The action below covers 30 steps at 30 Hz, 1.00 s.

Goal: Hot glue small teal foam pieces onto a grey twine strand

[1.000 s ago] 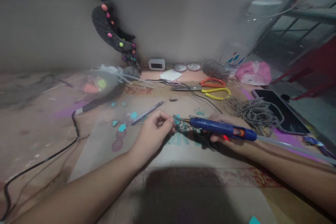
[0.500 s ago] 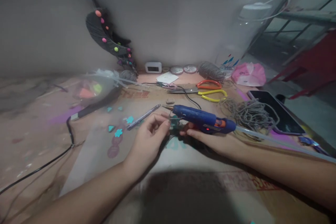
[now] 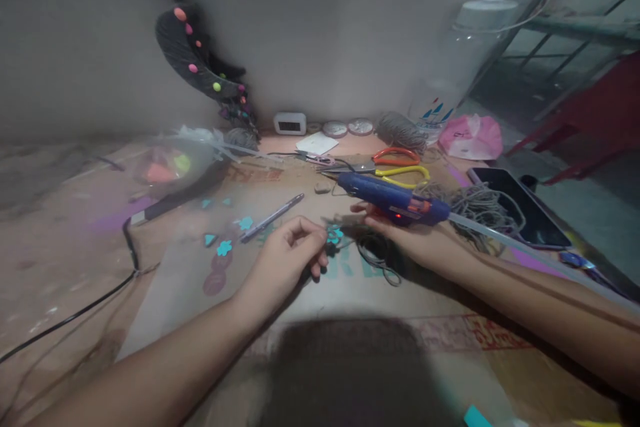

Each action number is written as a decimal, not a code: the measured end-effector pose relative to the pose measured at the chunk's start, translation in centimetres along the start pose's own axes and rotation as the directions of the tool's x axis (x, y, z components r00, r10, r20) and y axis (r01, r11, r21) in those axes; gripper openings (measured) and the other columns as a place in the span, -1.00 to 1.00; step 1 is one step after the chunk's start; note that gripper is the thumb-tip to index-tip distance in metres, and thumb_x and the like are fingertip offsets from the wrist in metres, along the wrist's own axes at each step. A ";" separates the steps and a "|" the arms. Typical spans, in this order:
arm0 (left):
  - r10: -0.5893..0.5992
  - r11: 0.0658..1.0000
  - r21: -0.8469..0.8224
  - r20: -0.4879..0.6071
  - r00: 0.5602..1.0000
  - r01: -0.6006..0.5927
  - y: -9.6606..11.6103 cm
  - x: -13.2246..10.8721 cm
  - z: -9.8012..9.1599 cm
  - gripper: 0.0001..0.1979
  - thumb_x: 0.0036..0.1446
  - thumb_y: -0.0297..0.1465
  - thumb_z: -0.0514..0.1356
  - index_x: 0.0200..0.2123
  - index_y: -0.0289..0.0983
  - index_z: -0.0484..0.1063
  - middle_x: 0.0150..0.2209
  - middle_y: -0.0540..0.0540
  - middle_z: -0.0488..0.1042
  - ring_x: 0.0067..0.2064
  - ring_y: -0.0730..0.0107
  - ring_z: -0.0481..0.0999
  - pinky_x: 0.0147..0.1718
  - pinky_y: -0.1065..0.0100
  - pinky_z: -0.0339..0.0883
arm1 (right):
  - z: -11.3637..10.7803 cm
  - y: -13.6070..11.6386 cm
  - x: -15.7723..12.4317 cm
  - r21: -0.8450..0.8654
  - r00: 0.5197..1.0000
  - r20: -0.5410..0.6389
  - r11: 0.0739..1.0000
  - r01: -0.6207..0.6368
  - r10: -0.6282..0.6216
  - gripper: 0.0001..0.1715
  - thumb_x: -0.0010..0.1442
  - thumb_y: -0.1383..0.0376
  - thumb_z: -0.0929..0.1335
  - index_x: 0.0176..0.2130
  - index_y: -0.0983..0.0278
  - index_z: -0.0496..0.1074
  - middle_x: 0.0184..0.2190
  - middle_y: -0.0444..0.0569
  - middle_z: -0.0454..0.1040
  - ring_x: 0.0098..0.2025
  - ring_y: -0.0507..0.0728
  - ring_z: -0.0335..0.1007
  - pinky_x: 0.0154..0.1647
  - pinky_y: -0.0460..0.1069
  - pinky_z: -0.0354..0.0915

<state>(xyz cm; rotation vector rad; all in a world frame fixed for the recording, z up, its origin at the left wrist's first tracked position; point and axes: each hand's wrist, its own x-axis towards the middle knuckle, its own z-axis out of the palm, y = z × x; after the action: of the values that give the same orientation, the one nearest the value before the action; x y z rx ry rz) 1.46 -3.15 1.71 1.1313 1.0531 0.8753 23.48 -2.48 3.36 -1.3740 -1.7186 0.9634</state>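
Note:
My right hand [image 3: 395,227] is wrapped under a blue glue gun [image 3: 390,197], whose nozzle points left and whose red light is lit. A long clear glue stick [image 3: 500,233] trails from its back. Lower and to the left, the fingers of my left hand [image 3: 290,250] are pinched at the edge of a small teal flower [image 3: 335,234]. A loose loop of dark grey cord [image 3: 375,253] lies between my hands; whether it joins the flower I cannot tell. Beyond my left hand are a pen [image 3: 273,218] and another teal flower [image 3: 224,248].
Scissors [image 3: 350,168] with orange and yellow handles lie behind the glue gun. Tangled grey cord [image 3: 480,210] and a phone [image 3: 520,207] are at right. A clear bottle [image 3: 445,73], white clock [image 3: 290,123] and decorated dark crescent [image 3: 183,57] stand along the wall.
The glue gun has moved up and away from my left hand, its nozzle drawn back to the right. My hands are farther apart, and the teal flower and cord loop now show.

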 end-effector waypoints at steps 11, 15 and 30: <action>0.041 0.993 0.117 -0.111 0.993 -0.028 0.3 -0.1 -0.1 -0.88 0.12 -0.39 0.18 -0.45 -0.26 0.33 -0.61 0.09 0.40 -0.55 0.56 0.33 -0.52 0.52 0.18 | -1.2 1.7 -2.7 0.081 0.992 0.051 0.991 0.108 -0.113 -0.41 -0.08 -0.22 0.46 -0.35 0.23 0.55 -0.39 0.00 0.58 -0.37 0.15 0.52 -0.40 -0.03 0.38; 0.046 0.995 0.099 -0.135 0.990 -0.033 0.3 -0.1 -0.1 -0.85 0.13 -0.38 0.19 -0.45 -0.26 0.31 -0.62 0.09 0.39 -0.57 0.57 0.30 -0.54 0.51 0.17 | -0.7 1.4 -2.5 0.013 0.995 0.041 0.996 0.087 -0.088 -0.40 -0.06 -0.24 0.44 -0.42 0.24 0.52 -0.47 -0.02 0.55 -0.45 0.11 0.46 -0.48 -0.04 0.29; 0.107 0.986 0.141 -0.147 0.983 -0.087 0.5 -0.4 0.0 -0.85 0.12 -0.36 0.20 -0.46 -0.25 0.32 -0.63 0.08 0.37 -0.57 0.52 0.30 -0.54 0.49 0.18 | -0.7 0.8 -2.8 -0.121 0.997 0.016 0.989 0.080 -0.079 -0.46 -0.01 -0.18 0.46 -0.46 0.24 0.44 -0.57 -0.09 0.46 -0.52 0.05 0.34 -0.50 -0.04 0.20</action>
<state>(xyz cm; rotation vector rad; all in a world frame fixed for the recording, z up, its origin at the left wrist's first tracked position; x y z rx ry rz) 1.34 -3.41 2.25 1.2513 1.2063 0.9938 24.88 -5.00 2.74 -1.3675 -1.8523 0.8357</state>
